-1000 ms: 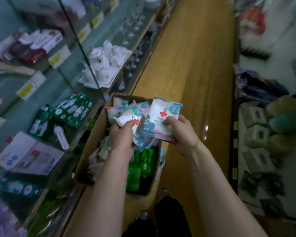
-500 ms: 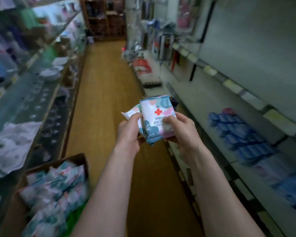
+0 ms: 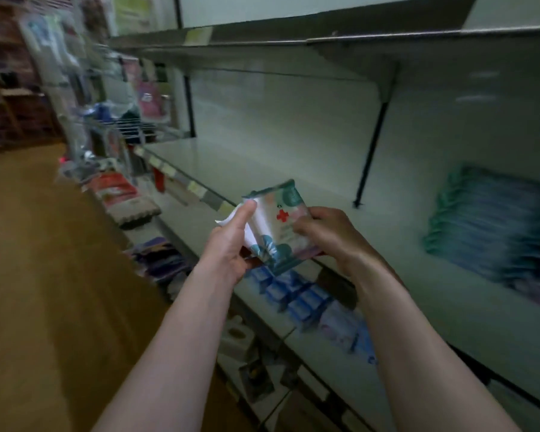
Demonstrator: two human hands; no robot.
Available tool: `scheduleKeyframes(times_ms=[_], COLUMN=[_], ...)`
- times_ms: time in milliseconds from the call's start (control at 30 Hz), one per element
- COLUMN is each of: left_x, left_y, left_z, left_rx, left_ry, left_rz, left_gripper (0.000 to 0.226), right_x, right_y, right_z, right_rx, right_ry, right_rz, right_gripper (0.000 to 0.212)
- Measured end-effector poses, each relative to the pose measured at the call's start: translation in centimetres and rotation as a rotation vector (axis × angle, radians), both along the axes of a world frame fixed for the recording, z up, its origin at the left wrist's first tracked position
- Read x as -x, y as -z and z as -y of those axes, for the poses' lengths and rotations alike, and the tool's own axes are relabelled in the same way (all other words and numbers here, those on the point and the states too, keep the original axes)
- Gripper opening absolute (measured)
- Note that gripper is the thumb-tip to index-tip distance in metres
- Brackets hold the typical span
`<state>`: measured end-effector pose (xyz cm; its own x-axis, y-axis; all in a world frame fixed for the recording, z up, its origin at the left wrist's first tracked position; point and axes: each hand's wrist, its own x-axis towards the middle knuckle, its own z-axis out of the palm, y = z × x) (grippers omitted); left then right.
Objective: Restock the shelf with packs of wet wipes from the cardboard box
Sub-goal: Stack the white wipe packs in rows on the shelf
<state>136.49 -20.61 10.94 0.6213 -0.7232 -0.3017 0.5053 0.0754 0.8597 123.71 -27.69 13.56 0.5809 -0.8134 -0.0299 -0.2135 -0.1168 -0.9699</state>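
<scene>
1. I find both hands raised together just in front of the middle shelf (image 3: 262, 169), by its near edge. Between them they hold a small bundle of wet wipe packs (image 3: 278, 226).
2. Left hand (image 3: 228, 244): the thumb lies along the bundle's upper left edge and the fingers curl beneath it. It has a firm hold.
3. Right hand (image 3: 334, 238): the fingers curl over the right side of the front pack, the one bearing a red cross. The thumb is hidden.
4. Count: a white edge shows behind the front pack, so I judge there are at least two. Blur prevents an exact figure.
5. Shelf stock: a row of teal-edged packs (image 3: 487, 226) sits at the right of the same shelf, well apart from the hands. It is too blurred to confirm the product. The board to its left is bare. Blue packets (image 3: 293, 294) lie on the lower shelf (image 3: 334, 357).
6. The cardboard box is not in view.
7. Progress, in my judgement: this bundle has reached the shelf but is not yet set down. With so much of the board bare, most of the restocking remains.
</scene>
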Motion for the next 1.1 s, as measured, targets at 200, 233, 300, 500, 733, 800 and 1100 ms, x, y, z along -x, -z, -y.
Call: scheduleKeyframes(times_ms=[200, 233, 300, 500, 733, 800, 1100], left_x=[3.8, 4.2, 4.8, 5.6, 4.6, 3.9, -0.1], left_y=[0.2, 0.5, 0.9, 0.9, 1.5, 1.9, 2.6], left_z=[8.1, 9.2, 11.2, 15.7, 19.8, 20.5, 23.6], left_rx=[-0.043, -0.040, -0.041, -0.027, -0.099, -0.096, -0.115], left_ry=[0.249, 0.275, 0.306, 0.438, 0.571, 0.562, 0.324], left_rz=[-0.106, -0.119, -0.136, -0.177, -0.067, -0.066, -0.029], left_gripper=[0.024, 0.025, 0.020, 0.012, 0.030, 0.021, 0.014], right_x=[4.5, 5.1, 5.9, 6.2, 5.7, 5.9, 4.8], right_y=[-0.2, -0.2, -0.5, -1.4, -0.6, -0.3, 2.0], right_z=[8.3, 9.3, 11.0, 13.7, 16.7, 17.8, 21.4], right_rx=[0.190, 0.235, 0.295, 0.276, 0.243, 0.253, 0.227], right_ry=[0.147, 0.155, 0.146, 0.083, 0.108, 0.125, 0.221], right_rz=[-0.217, -0.289, -0.405, -0.604, -0.773, -0.842, -0.971], right_gripper=[0.043, 0.045, 0.047, 0.078, 0.089, 0.089, 0.081])
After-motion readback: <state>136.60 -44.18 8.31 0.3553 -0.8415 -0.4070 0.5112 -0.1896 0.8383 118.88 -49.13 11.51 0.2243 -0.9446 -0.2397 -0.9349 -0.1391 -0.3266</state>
